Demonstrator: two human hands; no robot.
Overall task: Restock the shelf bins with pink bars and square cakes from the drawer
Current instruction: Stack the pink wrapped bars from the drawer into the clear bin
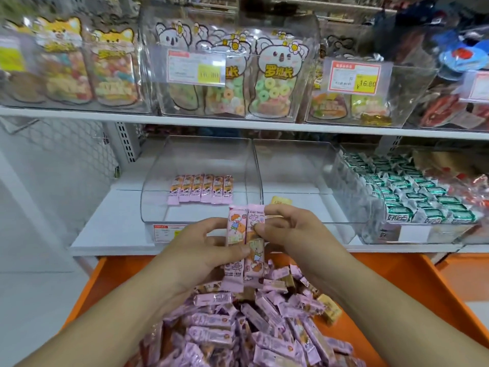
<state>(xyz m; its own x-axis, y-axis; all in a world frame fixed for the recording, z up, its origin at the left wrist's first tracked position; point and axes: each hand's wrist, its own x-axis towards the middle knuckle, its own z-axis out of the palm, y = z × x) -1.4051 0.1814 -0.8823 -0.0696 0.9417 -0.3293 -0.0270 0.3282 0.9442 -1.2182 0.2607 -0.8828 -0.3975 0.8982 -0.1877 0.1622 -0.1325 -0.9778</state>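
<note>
Both hands grip two pink bars (244, 242)
Left hand (203, 250) and right hand (293, 231) pinch them upright above the orange drawer (397, 287), before clear shelf bins (195, 181).

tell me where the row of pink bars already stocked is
In the head view, the row of pink bars lies in the left clear bin on the lower shelf, above the hands.

koala candy bags (272, 80), price tag (354, 76), green-wrapped sweets (412, 192)

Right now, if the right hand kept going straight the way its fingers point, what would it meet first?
The right hand points leftward across the held pink bars, which it already pinches. Just beyond them is the left hand, gripping the same bars, so that comes first; depth is hard to judge.
</note>
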